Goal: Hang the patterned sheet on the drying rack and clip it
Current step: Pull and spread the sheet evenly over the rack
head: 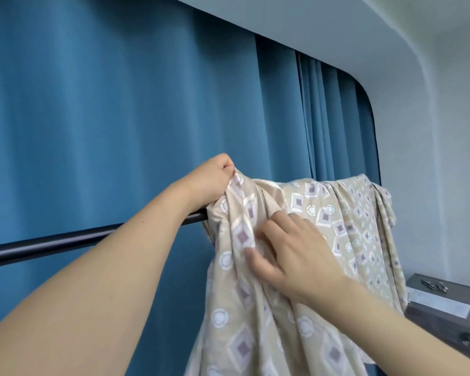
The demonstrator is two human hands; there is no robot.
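While the patterned sheet [304, 213] lies bunched over the black rack bar [65, 241], the left hand [215, 180] pinches its upper edge and the right hand [296, 248] presses spread fingers [266, 232] into the folds; drawing the edge leftward along the bar should flatten it for clipping.

Blue curtain [120, 104], white wall [445, 158], grey cabinet [451, 316]

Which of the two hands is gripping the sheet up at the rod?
The left hand: it grips a bunch of the patterned sheet above the black rod. The right hand lies lower, fingers spread on the hanging cloth.
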